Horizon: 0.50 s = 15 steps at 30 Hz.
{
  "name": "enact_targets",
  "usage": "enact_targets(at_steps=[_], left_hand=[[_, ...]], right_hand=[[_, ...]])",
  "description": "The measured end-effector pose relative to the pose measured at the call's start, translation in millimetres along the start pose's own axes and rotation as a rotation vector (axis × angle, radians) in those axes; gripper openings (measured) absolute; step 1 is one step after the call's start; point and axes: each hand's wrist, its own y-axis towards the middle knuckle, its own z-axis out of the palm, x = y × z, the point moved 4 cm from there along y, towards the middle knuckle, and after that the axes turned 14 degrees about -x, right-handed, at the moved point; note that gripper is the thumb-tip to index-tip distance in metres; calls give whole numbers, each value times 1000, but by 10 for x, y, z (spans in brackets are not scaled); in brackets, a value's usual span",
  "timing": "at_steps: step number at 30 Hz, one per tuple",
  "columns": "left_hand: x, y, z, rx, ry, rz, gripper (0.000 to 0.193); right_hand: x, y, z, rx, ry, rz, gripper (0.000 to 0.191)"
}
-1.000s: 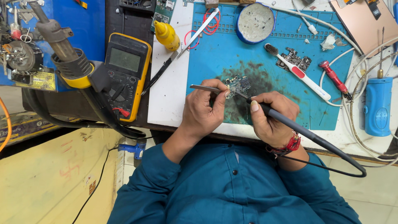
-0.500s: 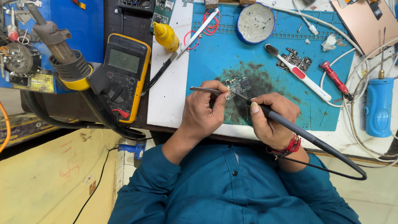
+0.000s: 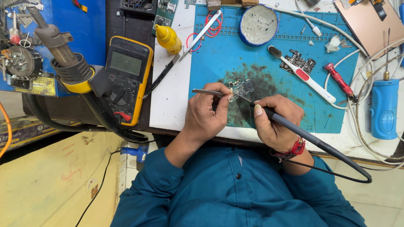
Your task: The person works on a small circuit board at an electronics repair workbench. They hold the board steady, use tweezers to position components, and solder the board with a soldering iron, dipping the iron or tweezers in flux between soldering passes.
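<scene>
- My left hand [image 3: 206,115] pinched metal tweezers [image 3: 209,92], tips at the small circuit board [image 3: 241,88].
- My right hand [image 3: 275,122] gripped a black soldering iron [image 3: 294,128], tip touching that board.
- The board lay mid-mat on the blue work mat [image 3: 219,63], right of the yellow multimeter [image 3: 126,80].

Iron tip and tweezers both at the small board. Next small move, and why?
Probably keep the left hand steady with the tweezers pinning the small circuit board, and ease the soldering iron in the right hand onto the joint: its tip sits at the board's edge.
</scene>
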Motion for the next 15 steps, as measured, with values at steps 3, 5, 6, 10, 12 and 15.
enact_targets(at_steps=[3, 5, 6, 10, 12, 15], left_hand=[[-2, -3, -1, -2, 0, 7, 13], [-3, -3, 2, -4, -1, 14, 13], [-3, -4, 3, -6, -1, 15, 13], [3, -6, 3, -3, 6, 1, 13], [6, 1, 6, 2, 0, 3, 13], [1, 2, 7, -1, -5, 12, 13]], right_hand=[[1, -2, 1, 0, -2, 0, 8], [1, -2, 0, -3, -3, -2, 8], [1, -1, 0, -6, 0, -4, 8], [0, -2, -2, 1, -18, 0, 8], [-2, -1, -4, -1, -16, 7, 8], [-1, 1, -7, 2, -19, 3, 8]])
